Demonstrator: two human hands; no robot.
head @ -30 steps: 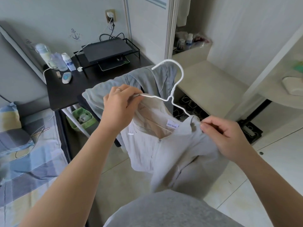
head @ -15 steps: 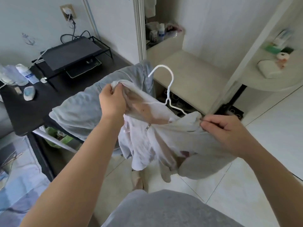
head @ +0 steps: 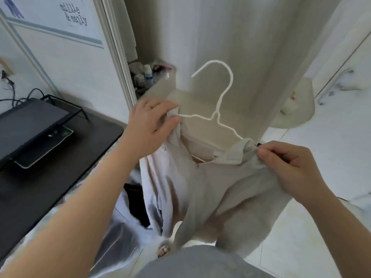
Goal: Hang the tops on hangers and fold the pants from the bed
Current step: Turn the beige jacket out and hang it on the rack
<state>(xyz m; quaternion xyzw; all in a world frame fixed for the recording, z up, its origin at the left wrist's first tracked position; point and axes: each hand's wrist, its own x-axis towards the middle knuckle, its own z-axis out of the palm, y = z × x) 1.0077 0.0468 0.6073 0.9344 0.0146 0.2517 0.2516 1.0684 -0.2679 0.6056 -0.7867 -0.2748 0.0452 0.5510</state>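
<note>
A pale grey zip top (head: 220,183) hangs in front of me on a thin white wire hanger (head: 220,93), whose hook points up and to the left. My left hand (head: 152,121) pinches the top's left shoulder together with the hanger's left arm. My right hand (head: 289,167) pinches the collar and right shoulder of the top, where the hanger's right end disappears under the cloth. The zip is partly open and the body of the top droops toward the floor.
A black desk (head: 60,173) with a laptop on a wire stand (head: 34,125) is at my left. Straight ahead is an open wardrobe niche with a beige shelf (head: 192,103) and small bottles (head: 148,75). White tiled floor (head: 321,227) lies to the right.
I have turned right and lifted the hanger and top toward the wardrobe. The grey garment on the chair has dropped out of view. Both hands kept their hold.
</note>
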